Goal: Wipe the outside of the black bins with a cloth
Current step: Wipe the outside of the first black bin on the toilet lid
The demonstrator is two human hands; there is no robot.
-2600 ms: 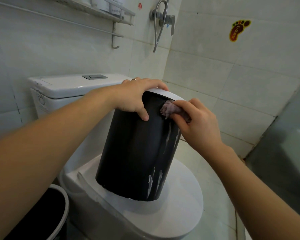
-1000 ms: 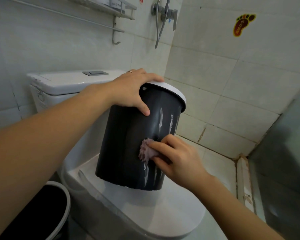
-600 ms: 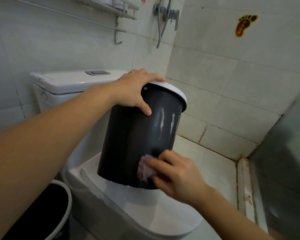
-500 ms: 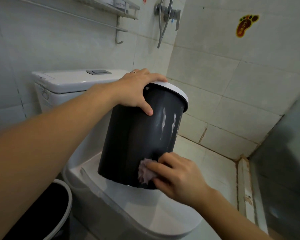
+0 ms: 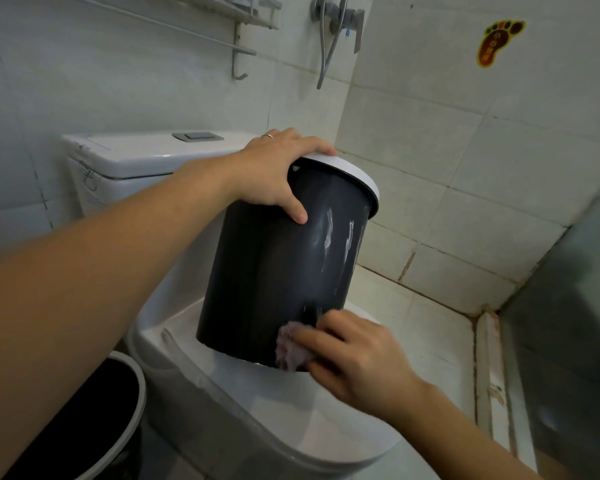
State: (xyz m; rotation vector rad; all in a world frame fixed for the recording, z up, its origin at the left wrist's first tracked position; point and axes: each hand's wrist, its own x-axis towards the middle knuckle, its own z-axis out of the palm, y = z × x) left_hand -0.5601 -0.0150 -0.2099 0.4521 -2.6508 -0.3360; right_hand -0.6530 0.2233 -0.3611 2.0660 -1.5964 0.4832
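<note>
Cloth [image 5: 291, 348] under right hand [image 5: 357, 362], seemingly against bin [image 5: 271, 271]

The right hand [image 5: 357, 362] has slid the cloth [image 5: 291, 348] down the side of the bin [image 5: 274, 271], from up near the rim to the bottom edge.

Head camera looks down, close, at the toilet [image 5: 326, 427].
</note>
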